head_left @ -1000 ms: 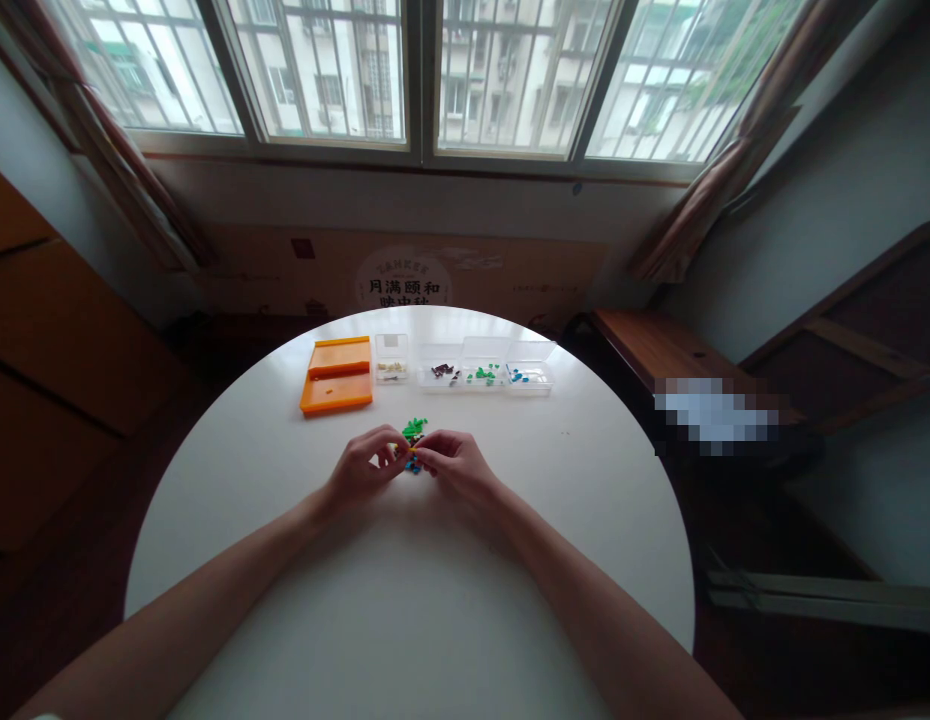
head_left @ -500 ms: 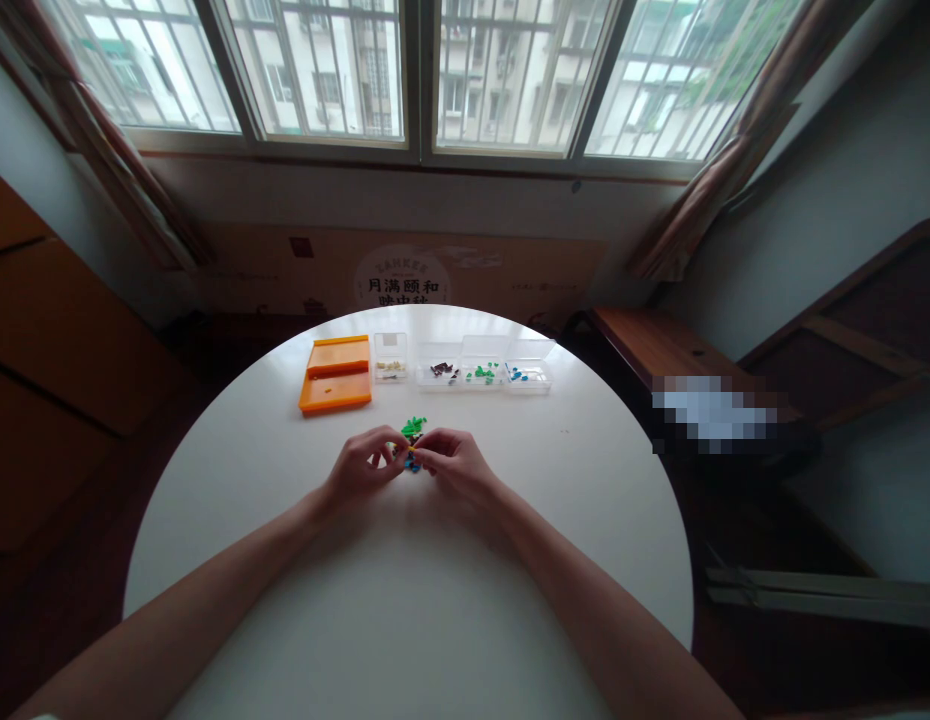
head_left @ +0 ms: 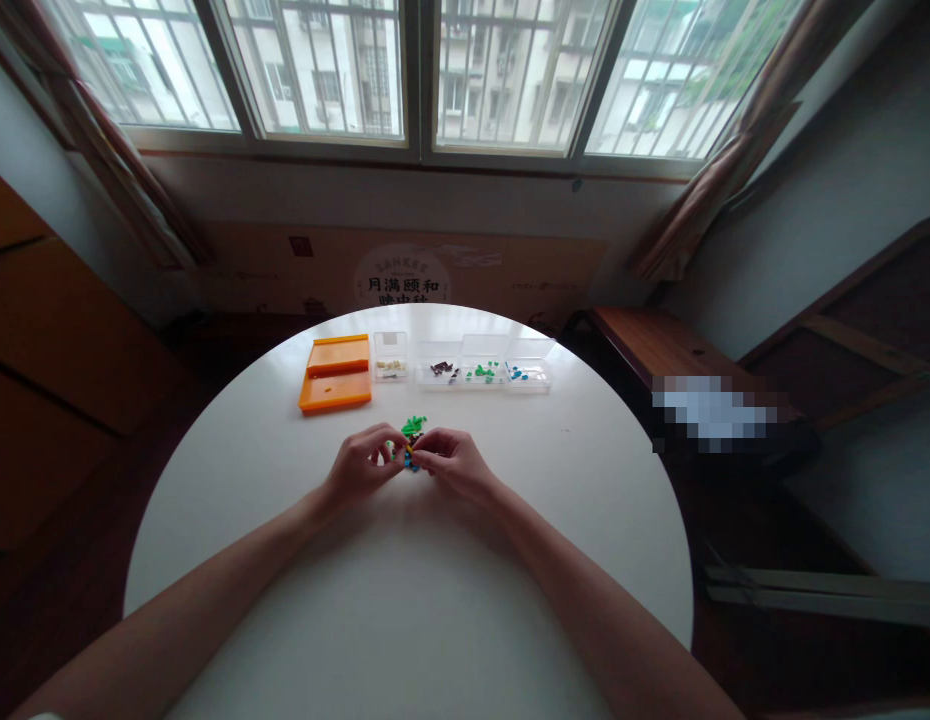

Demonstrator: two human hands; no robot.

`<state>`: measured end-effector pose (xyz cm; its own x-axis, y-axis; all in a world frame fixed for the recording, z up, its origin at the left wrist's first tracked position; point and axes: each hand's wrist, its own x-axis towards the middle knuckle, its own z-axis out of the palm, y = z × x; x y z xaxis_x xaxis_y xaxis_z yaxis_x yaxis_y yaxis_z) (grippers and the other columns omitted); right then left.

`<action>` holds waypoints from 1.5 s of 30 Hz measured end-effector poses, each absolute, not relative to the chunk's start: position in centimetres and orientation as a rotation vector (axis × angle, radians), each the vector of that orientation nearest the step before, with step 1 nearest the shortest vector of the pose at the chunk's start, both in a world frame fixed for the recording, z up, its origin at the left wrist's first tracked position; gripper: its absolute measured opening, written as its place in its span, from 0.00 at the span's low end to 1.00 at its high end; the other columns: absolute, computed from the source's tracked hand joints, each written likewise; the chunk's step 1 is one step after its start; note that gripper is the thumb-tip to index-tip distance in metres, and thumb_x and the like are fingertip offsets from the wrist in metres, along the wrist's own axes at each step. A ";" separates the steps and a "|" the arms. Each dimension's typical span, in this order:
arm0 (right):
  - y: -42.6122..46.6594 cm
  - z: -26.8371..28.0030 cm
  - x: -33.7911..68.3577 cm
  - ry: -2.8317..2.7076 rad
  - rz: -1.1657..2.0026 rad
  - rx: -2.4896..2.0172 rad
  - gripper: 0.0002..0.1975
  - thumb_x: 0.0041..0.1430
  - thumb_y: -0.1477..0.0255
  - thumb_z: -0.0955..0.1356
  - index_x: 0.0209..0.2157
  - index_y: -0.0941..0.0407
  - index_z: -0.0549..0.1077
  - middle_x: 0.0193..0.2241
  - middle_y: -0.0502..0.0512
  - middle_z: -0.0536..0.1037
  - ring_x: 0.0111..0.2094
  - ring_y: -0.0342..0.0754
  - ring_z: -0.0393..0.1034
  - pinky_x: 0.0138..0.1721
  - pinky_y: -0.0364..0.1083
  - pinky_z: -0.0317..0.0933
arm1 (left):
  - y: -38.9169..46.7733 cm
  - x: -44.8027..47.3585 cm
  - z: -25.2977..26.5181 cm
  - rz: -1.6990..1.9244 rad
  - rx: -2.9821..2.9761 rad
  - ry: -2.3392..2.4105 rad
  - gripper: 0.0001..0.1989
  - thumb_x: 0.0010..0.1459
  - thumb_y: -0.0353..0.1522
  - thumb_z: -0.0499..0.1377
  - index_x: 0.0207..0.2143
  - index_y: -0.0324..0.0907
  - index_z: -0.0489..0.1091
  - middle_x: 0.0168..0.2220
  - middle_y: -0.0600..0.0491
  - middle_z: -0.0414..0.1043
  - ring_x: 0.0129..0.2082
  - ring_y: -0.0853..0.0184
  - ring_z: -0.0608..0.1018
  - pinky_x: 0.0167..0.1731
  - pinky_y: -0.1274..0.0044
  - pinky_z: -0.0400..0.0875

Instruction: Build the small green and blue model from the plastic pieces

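Note:
My left hand point(head_left: 366, 458) and my right hand point(head_left: 457, 460) meet over a small pile of colourful plastic pieces near the middle of the table. Thumb and forefinger of each hand are pinched together, fingertips almost touching. A small yellow piece point(head_left: 410, 449) shows at the right fingertips; whatever the left fingers pinch is too small to make out. Just beyond the hands lie green pieces point(head_left: 414, 425). Blue pieces point(head_left: 411, 464) show between the hands, with dark ones among them. The fingers hide part of the pile.
On the white round table point(head_left: 405, 600), an open orange case point(head_left: 337, 390) lies at the back left. Beside it stand a clear box point(head_left: 390, 345) with pale pieces and an open clear compartment box point(head_left: 465, 386) with dark, green and blue pieces. A wooden bench point(head_left: 660, 340) stands at right.
The fingertips have shifted slightly over the pile, and less of the yellow piece shows between them. Both arms stay almost in place; the boxes have not moved.

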<state>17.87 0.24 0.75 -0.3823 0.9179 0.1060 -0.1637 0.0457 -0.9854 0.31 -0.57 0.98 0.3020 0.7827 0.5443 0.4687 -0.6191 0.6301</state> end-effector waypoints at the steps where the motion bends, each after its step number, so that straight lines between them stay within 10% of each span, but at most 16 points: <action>1: 0.2 0.8 17.9 -1.414 1.498 -0.820 0.13 0.43 0.66 0.73 0.28 0.60 0.74 0.23 0.52 0.74 0.21 0.40 0.65 0.22 0.40 0.59 | -0.6 0.3 1.0 1.237 2.224 1.124 0.06 0.49 0.24 0.56 0.31 0.39 0.70 0.27 0.54 0.70 0.19 0.76 0.70 0.17 0.85 0.63; 45: 0.4 0.2 17.8 -1.526 1.452 -0.831 0.15 0.54 0.61 0.66 0.28 0.61 0.72 0.19 0.49 0.70 0.19 0.37 0.61 0.20 0.38 0.56 | -0.4 0.1 0.6 1.260 2.250 1.043 0.03 0.53 0.28 0.59 0.31 0.39 0.72 0.22 0.56 0.67 0.19 0.76 0.67 0.19 0.84 0.63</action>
